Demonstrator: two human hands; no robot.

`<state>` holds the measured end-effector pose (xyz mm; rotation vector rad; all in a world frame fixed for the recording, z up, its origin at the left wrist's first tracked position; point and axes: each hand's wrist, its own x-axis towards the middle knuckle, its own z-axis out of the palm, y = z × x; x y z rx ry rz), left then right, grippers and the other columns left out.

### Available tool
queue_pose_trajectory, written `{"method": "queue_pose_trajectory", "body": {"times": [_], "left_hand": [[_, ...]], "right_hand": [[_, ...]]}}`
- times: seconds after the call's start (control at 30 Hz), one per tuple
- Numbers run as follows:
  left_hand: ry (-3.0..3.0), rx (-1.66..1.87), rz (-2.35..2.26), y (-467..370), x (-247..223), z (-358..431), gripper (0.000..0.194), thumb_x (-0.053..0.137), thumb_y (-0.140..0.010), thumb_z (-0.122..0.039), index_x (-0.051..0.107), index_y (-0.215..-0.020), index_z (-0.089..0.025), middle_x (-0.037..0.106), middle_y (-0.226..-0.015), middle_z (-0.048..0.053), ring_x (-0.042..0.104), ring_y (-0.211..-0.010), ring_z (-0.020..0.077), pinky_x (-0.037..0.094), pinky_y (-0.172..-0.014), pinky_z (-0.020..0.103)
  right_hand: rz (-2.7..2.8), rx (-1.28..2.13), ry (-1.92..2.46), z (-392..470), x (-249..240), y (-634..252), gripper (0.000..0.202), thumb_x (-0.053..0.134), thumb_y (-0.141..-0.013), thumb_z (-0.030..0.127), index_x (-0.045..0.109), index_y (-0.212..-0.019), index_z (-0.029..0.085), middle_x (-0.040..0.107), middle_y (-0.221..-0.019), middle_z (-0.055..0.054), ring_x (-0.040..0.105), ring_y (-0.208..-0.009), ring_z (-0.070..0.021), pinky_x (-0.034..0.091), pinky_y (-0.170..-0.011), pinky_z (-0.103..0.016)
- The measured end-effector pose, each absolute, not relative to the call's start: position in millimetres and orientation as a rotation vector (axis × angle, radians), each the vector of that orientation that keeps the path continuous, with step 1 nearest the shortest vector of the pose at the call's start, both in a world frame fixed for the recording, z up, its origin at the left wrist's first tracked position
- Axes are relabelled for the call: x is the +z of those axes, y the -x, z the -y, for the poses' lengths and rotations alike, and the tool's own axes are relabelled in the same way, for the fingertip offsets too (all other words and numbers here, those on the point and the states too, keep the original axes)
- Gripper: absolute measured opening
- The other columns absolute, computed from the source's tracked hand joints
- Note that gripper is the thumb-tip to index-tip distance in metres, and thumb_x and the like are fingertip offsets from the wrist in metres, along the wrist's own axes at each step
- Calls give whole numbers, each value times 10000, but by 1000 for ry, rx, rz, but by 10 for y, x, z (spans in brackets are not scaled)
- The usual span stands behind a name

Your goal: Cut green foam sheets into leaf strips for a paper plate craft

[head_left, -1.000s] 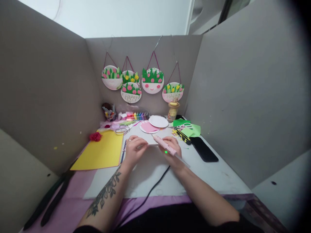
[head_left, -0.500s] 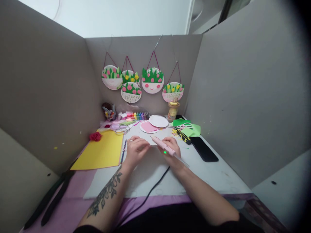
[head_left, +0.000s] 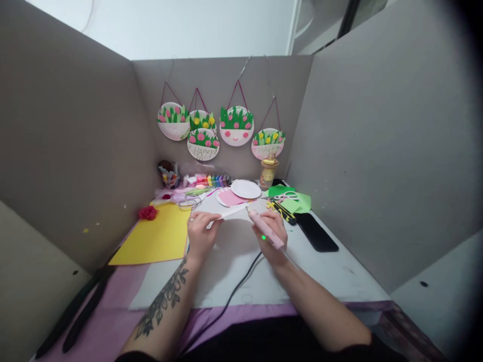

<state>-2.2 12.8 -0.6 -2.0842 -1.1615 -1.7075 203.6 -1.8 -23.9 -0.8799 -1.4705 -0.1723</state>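
Pinched between the thumb and fingers of my left hand (head_left: 202, 234) is a thin white piece of card or paper plate (head_left: 233, 212), seen nearly edge-on. My right hand (head_left: 277, 229) is wrapped round a pink glue gun (head_left: 266, 230) with a green light on its side. A clear glue stick seems to trail from its back end. The gun's nozzle points up and left, close to the right end of the white piece; whether they touch I cannot tell. A black cord (head_left: 241, 286) runs from below the right hand toward my lap.
Yellow paper (head_left: 151, 236) with a red pompom (head_left: 148, 213) lies left. Behind my hands are white paper plates (head_left: 246, 189) and pink paper (head_left: 231, 197). Green paper (head_left: 302, 202), scissors (head_left: 286, 195), a cutter (head_left: 285, 213) and a black phone (head_left: 316, 232) are right. Decorated plates (head_left: 237, 125) hang behind.
My hands have moved apart, the left one leftward and the right one rightward with the glue gun. More of the white piece now shows, stretching right from my left hand.
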Motion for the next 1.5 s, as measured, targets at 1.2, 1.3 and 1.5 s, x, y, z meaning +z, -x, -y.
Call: {"method": "queue_pose_trajectory", "body": {"times": [1.2,1.3,1.5], "left_hand": [[1993,-1713,1139,34,-12,-91,31,697,-787,-251,669,-800,-248,717,-730,-19,614,-655,150,424,-755,340],[1993,-1719,1125,33,-14,-91,32,699,-786,-249,668,-794,-247,717,-723,-18,616,-650,151,425,-748,340],[1987,-1722,1131,31,-7,-93,34,696,-787,-253,663,-794,-248,717,-723,-19,614,-646,150,427,-748,344]], "right_hand": [[1595,-17,912,26,-269,-2022,131,545,-882,258,649,-827,201,641,-738,-40,564,-689,-180,446,-646,-316],[1617,-13,894,28,-291,-2014,127,548,-879,272,655,-859,206,642,-741,-38,570,-700,-183,452,-653,-316],[1590,2,925,28,-261,-2004,135,554,-874,282,660,-837,206,652,-735,-44,580,-695,-185,463,-646,-315]]}}
